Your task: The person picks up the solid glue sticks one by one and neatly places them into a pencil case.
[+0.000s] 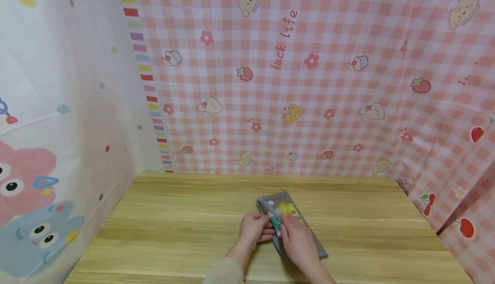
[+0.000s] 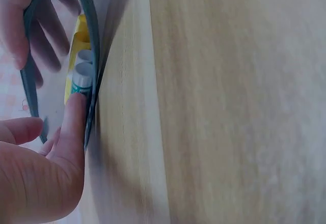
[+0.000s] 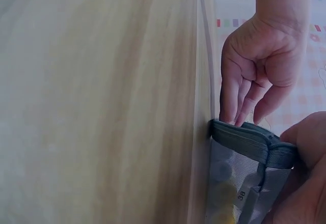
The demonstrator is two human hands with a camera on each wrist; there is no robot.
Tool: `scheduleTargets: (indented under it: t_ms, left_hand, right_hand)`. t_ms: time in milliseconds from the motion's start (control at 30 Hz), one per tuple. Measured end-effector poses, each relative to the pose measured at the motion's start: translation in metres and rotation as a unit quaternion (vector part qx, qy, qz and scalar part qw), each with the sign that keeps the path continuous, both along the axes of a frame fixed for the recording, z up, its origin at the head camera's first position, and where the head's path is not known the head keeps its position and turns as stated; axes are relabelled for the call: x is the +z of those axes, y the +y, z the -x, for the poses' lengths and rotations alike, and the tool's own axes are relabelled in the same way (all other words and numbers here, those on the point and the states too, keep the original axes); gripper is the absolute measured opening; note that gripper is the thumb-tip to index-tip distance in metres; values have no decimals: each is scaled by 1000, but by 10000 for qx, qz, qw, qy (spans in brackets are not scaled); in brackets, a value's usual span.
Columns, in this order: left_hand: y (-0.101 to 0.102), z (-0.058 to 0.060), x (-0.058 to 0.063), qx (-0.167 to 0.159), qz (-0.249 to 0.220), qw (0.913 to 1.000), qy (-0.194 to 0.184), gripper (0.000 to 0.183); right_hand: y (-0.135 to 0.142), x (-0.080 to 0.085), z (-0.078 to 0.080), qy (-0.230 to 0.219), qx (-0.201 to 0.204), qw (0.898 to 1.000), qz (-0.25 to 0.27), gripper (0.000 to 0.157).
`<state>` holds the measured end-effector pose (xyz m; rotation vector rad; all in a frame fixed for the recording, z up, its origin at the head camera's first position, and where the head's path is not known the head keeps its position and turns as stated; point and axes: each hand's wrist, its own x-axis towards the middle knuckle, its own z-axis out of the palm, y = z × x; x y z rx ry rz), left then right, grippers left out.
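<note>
A grey mesh zip pouch [image 1: 286, 196] lies slanted on the wooden table, its zipped edge spread open toward the left hand. Through the mesh show yellow tubes [image 1: 288, 209] and a green, white-capped tube [image 1: 276, 225] that looks like a glue stick. My right hand [image 1: 297, 239] grips the pouch's upper side, thumb outside the rim in the left wrist view. My left hand [image 1: 253, 229] reaches into the mouth, its extended fingers touching the end of the green glue stick [image 2: 81, 79]. In the right wrist view the left thumb stays apart from its fingers; the fingertips are hidden behind the rim [image 3: 239, 137].
Around the pouch stretches the wood-grain table [image 1: 174, 219]. A pink checked cloth [image 1: 270, 95] hangs behind it and at the right, and a white patterned cloth [image 1: 77, 103] at the left. The table's front edge runs below the hands.
</note>
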<state>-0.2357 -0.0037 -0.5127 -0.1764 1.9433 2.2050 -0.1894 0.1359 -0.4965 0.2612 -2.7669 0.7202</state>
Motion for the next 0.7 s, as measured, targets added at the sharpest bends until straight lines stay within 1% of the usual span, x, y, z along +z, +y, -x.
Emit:
scheduleTargets:
  t_ms: [167, 367, 467, 600, 700]
  left_hand:
    - [-6, -1, 3, -88, 111, 9999, 4, 27]
    - [-18, -1, 5, 56, 235, 9996, 119, 29]
    - [-24, -1, 6, 103, 372, 9990, 231, 28]
    - [-31, -2, 8, 83, 562, 9979, 301, 28]
    - [-35, -4, 9, 32, 719, 9967, 366, 27]
  right_hand:
    - [0, 0, -1, -287, 153, 9990, -304, 34]
    - [1, 2, -1, -755, 305, 9951, -558, 36]
    - [1, 2, -1, -777, 338, 9940, -689, 35]
    - [4, 0, -1, -828, 397, 9923, -836, 35]
    - [6, -1, 0, -888, 446, 9918, -802, 35]
